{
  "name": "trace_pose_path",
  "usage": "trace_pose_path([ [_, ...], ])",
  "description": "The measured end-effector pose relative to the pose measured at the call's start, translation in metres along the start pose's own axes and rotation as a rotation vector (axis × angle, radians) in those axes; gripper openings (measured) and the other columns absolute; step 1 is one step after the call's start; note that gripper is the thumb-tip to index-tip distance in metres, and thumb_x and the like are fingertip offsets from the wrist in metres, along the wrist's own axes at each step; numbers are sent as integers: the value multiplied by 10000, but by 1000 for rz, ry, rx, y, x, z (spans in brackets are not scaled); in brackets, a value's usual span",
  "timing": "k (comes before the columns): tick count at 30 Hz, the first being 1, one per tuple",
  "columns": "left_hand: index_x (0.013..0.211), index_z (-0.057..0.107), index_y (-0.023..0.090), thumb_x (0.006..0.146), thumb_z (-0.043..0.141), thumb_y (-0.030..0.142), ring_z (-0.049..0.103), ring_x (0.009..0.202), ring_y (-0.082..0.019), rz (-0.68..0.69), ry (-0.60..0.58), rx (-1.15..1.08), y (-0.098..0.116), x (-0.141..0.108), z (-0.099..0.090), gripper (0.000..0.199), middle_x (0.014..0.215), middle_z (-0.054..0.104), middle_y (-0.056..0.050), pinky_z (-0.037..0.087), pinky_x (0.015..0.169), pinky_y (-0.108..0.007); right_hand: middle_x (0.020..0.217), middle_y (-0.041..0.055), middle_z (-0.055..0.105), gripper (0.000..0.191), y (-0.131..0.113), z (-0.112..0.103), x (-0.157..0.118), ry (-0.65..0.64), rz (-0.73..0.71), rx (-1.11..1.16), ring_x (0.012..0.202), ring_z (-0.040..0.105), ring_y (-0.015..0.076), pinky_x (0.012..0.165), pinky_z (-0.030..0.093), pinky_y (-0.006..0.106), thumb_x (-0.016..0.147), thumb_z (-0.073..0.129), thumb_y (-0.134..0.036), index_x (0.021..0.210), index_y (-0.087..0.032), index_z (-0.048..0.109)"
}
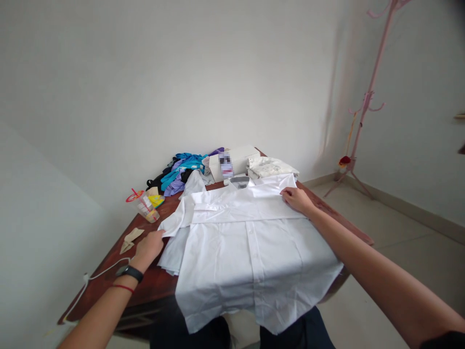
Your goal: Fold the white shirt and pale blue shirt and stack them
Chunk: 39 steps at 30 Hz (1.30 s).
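A white button-up shirt (232, 247) lies spread on the dark red wooden table, its collar at the far side and its hem hanging over the near edge. My left hand (150, 246) is closed on the end of the shirt's left-side sleeve, which stretches out toward the table's left. On the other side, my right hand (297, 198) has its fingers bent and pinched on the cloth near the shoulder. One sleeve lies folded across the chest. Beneath the left sleeve, more pale cloth (172, 254) shows on the table.
A tilted plastic cup (147, 208) with a red straw, a crumpled tissue (130, 240) and a white cable (109, 267) are on the left. Behind are a heap of clothes (185, 167), a white box (238, 160) and folded cloth (271, 168). A pink coat stand (366, 104) stands right.
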<state>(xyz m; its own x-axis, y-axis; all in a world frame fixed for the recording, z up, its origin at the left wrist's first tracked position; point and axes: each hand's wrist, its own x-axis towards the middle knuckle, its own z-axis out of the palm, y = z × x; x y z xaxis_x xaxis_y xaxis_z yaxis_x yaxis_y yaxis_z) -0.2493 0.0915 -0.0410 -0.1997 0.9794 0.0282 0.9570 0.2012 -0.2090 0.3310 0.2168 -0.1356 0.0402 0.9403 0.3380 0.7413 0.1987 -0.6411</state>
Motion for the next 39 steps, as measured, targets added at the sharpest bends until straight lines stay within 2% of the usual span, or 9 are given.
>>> trace_pose_path([
  [5,1289,662,239,925,424,138,700,1016,-345,-103,344,-65,-13,18,-56,446,1142,727,-114,546,801,-434,810,59,765,274,3,1,1,-10,2,-7,744,678,220,658,425,270,885,520,-349,867,-220,761],
  [9,1301,648,218,911,434,117,680,1067,-317,-129,604,-224,-7,36,-97,456,1169,723,-96,549,881,-438,804,59,766,274,3,1,1,-13,4,-1,739,674,219,655,424,271,884,521,-346,856,-219,761],
  [13,1229,665,141,922,409,97,657,1132,-255,-12,920,-499,27,55,-127,402,1190,722,-70,502,1024,-421,808,57,768,246,3,2,1,-6,4,-4,741,671,220,662,424,272,870,534,-338,832,-224,749],
  [16,1332,595,120,923,410,60,606,1228,-194,165,959,-517,75,63,-141,453,1323,666,-59,454,1090,-354,782,47,758,251,3,2,0,-10,2,-18,733,671,216,671,427,267,873,521,-339,820,-226,739],
  [20,1382,574,195,959,501,141,456,1397,-204,554,934,-407,165,52,-136,432,1446,589,-36,330,1196,-379,786,49,754,269,1,1,-2,-13,-9,-41,734,673,220,661,423,269,881,505,-366,844,-227,732],
  [25,1429,538,236,1050,456,374,408,1443,-278,1295,739,-19,269,7,-88,411,1524,504,-114,335,1164,-449,772,55,745,302,-1,0,-4,-30,-32,-64,725,672,225,651,421,278,896,472,-393,864,-227,723],
  [27,1427,535,233,1049,464,378,428,1427,-288,1422,752,-6,287,-9,-68,411,1500,521,-134,363,1139,-446,778,60,746,312,0,0,-4,-34,-38,-78,721,672,227,651,427,281,897,467,-402,868,-226,722],
  [31,1415,533,213,1028,512,397,440,1411,-295,1294,761,-156,272,-15,-49,429,1486,523,-147,392,1127,-452,788,63,748,327,2,1,-3,-59,-25,-94,727,674,228,648,429,278,902,460,-416,881,-223,723],
  [39,1260,618,200,998,496,337,565,1248,-296,522,808,-554,152,57,-26,319,1272,641,-126,449,1084,-478,792,56,752,337,-5,0,-5,-67,11,-130,744,679,224,674,419,273,898,460,-426,885,-225,730],
])
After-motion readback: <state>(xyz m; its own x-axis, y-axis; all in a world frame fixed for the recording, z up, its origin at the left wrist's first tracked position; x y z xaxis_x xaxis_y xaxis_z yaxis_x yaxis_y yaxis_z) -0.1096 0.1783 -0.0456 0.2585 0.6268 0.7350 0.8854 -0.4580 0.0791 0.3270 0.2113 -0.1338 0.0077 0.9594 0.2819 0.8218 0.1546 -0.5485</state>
